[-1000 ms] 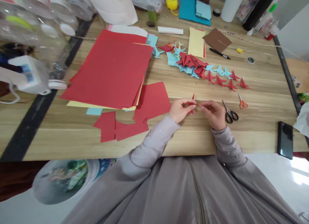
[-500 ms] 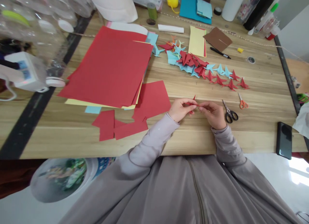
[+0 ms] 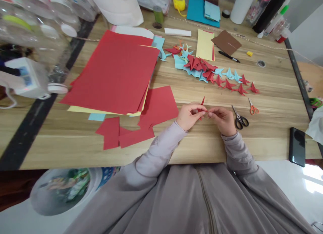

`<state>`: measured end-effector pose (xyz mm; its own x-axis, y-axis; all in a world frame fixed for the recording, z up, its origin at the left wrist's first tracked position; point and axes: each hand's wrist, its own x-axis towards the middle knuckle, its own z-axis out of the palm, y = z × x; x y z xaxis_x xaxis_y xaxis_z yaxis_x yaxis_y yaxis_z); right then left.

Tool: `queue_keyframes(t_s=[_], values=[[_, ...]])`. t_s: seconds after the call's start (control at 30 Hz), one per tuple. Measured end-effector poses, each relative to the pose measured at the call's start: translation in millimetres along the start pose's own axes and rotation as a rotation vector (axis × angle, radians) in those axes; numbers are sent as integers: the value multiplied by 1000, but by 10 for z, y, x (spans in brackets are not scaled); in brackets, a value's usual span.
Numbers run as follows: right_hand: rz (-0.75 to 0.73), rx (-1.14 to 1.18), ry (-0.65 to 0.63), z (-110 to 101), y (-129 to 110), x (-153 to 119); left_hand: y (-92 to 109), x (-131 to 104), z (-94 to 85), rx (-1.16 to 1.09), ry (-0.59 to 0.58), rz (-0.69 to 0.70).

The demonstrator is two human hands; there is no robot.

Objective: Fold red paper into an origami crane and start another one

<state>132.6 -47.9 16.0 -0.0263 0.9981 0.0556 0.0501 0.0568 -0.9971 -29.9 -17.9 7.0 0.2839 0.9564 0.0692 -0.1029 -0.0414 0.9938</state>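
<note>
A small folded red paper piece (image 3: 203, 101) is pinched between my two hands over the front of the table, one thin point sticking up. My left hand (image 3: 189, 116) grips its body, and its fingers cover much of the folds. With thumb and forefinger, my right hand (image 3: 223, 120) pinches its right end. Black-handled scissors (image 3: 241, 120) lie just right of that hand, and small orange scissors (image 3: 253, 109) lie beyond them. Folded red paper cranes (image 3: 229, 84) and light blue paper cranes (image 3: 229, 73) stretch in rows farther back.
A stack of large red sheets (image 3: 113, 72) covers the left side, with red paper scraps (image 3: 136, 135) in front. Yellow paper strips (image 3: 205, 45), a brown square (image 3: 226, 42) and a black pen (image 3: 229, 56) lie behind the cranes. A phone (image 3: 297, 147) rests at the right front edge.
The red paper piece has tilted so that more of its upright point shows above my left fingers. Both hands stay in nearly the same place, still pinching it.
</note>
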Motion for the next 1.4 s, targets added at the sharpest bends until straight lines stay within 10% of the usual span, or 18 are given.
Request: queue_keyframes(t_s=[0.3, 1.4], values=[[86, 109, 51, -13, -44, -4, 46, -41, -10, 239, 68, 371], [112, 171, 60, 16, -91, -35, 98, -76, -17, 329, 38, 463]])
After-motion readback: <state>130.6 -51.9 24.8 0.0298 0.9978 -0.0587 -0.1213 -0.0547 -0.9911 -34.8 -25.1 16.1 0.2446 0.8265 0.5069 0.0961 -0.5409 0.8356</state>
